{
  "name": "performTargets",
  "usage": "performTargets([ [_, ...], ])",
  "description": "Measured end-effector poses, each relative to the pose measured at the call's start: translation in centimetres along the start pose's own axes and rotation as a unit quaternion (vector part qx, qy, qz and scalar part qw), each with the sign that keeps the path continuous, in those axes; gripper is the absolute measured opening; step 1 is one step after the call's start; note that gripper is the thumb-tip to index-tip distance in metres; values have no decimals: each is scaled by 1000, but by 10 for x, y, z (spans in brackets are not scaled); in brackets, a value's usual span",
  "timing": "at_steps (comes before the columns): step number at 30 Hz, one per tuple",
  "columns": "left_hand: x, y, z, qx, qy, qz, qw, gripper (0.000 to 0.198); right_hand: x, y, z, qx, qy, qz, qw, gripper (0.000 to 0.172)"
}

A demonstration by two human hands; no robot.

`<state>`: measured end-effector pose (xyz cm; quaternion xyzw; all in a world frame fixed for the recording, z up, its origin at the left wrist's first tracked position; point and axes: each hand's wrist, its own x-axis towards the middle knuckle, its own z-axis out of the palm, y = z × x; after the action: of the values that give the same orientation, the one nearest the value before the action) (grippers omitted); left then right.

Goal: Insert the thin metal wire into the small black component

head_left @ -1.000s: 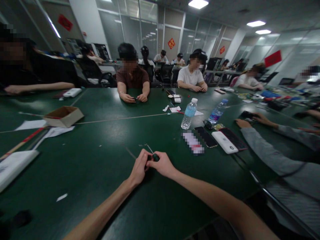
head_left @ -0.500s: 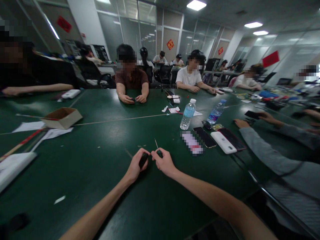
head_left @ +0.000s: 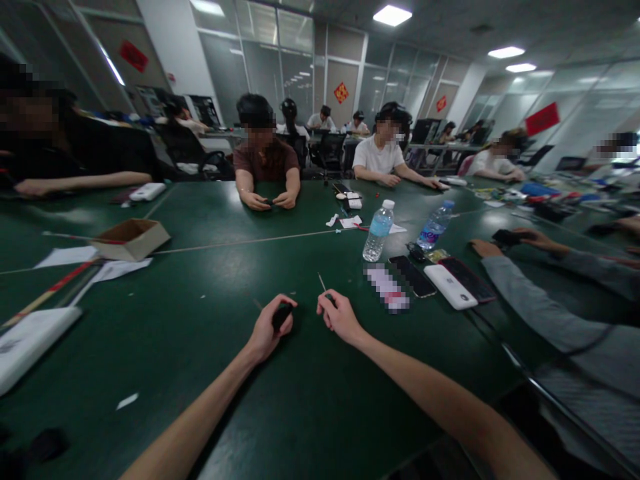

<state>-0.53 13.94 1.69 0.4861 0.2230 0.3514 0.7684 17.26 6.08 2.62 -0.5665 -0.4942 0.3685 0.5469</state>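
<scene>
My left hand (head_left: 267,328) is closed around a small black object (head_left: 282,317), its kind too dark to make out. Beside it, with a gap between, my right hand (head_left: 341,317) grips a screwdriver whose thin metal shaft (head_left: 321,282) points up and away. Most of the screwdriver's handle is hidden in the fingers. Both hands are low over the green table (head_left: 270,407). To the right of my right hand lies a phone with a blurred-out screen (head_left: 387,288).
Right of my hands are a water bottle (head_left: 379,231), another bottle (head_left: 436,225), a dark phone (head_left: 413,276) and a white power bank (head_left: 451,287). An open cardboard box (head_left: 133,241) is at left. A co-worker's grey sleeve (head_left: 537,300) reaches in at right; other people sit across the table.
My hands have moved apart: the right one shifted right with the screwdriver, the left one slightly left with the black object. The view has shifted a little.
</scene>
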Motion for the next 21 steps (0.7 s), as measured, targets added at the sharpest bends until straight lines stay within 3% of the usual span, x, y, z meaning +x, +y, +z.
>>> performTargets([
  [3,-1,1,1,-18,5,-1,1000,32,-3,-4,-2,-113,-20,-43,992,31],
  [9,-1,3,0,-32,-4,-2,999,31,-1,-6,-15,-325,-50,-146,933,24],
  [15,1,-2,-3,-15,-9,3,1000,26,-2,2,-10,-395,-89,-176,897,28],
  [21,1,-4,-3,1,-9,8,1000,21,-2,3,-9,-385,-64,-172,904,29],
])
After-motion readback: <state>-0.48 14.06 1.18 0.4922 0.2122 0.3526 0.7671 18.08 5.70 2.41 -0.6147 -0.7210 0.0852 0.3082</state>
